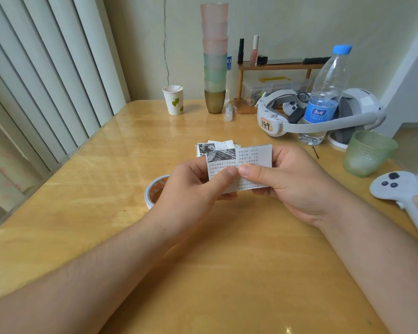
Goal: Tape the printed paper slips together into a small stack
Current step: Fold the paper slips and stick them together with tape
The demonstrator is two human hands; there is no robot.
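Both hands are up over the middle of the wooden table, holding one printed paper slip between them, lifted off the tabletop. The left hand has its thumb pressed on the front of the slip's near-left part with the other fingers curled behind it, so it's a proper pinch. The right hand does the same from the right side, thumb lying flat across the front and fingers tucked behind the right edge. The two thumb tips nearly meet in the middle of the slip. The slip has a dark photo at its top left and columns of small print on the rest. Just behind it, farther away on the table, sits a small pile of more slips, partly hidden by the one being held. A roll of tape lies flat on the table just left of the left hand, partly covered by it. Further back there's a tall stack of plastic cups, a paper cup to its left, and a small wooden shelf against the wall. On the right a water bottle stands in front of a white headset, with a green glass and a white controller nearer on that side.
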